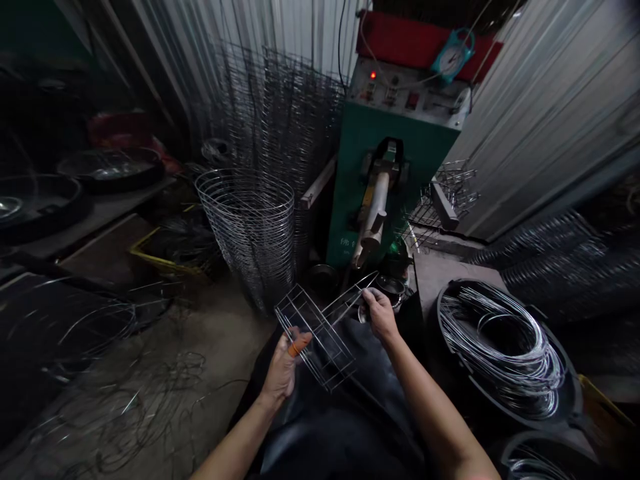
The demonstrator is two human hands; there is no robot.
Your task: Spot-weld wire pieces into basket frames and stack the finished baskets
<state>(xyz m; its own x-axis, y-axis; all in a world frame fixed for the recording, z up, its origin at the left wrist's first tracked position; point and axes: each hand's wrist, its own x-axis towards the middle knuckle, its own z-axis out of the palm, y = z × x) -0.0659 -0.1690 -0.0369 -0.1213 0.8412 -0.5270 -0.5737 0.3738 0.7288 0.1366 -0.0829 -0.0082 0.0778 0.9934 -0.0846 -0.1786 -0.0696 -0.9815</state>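
My left hand (286, 365) is closed around the near-left side of a wire rack (320, 333), a small rectangular frame of thin metal rods. An orange wrap covers one of its fingers. My right hand (379, 312) pinches a bent wire piece (345, 301) that reaches from the rack's far side up to the right. Whether this wire is joined to the rack I cannot tell. Just beyond both hands stands a green welding machine (395, 140), its metal arm (376, 210) pointing down toward me. The rack is held tilted above my dark apron (320, 433).
A tall stack of wire hoops (250, 227) stands left of the machine. At right, a black tub (505, 353) holds coiled wire rings. Loose wires (140, 400) litter the floor at left. A teal clock (453, 55) hangs on the machine, and wire racks (450, 193) lie beside it.
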